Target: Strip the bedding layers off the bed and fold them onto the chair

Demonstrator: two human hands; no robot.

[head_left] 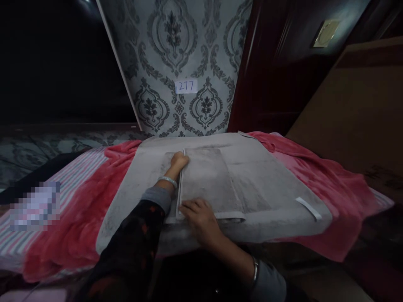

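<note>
Patterned wallpaper (pixel 176 42) covers the wall beyond the folded cloth (pixel 208 180), with a dark screen (pixel 59 63) up to the cloth's left and a dark red panel (pixel 267 63) up to its right. From where I stand, that folded grey cloth lies on a larger grey sheet (pixel 267 167); whether the two are one piece I can't tell. Out to both sides of it a red blanket (pixel 85 209) shows, and farther left, a striped sheet (pixel 75 167).

The person's left hand (pixel 179 160) is curled tight over the cloth's left edge, toward the far end, and seems to grip it. The right hand (pixel 203 220) rests palm down at the near left corner, fingers stretched out; I can't see whether the thumb pinches from below.

I'd judge the step in hand to be squaring up a fold along that left edge. The next move calls for both hands holding the edge evenly, lest the layers slip out of line.

As for writing, a white paper (pixel 186 86) on the wall beyond the cloth reads "277" by hand. A white strip (pixel 310 209) right of the cloth might be a label, but I can make out no lettering on it.
</note>
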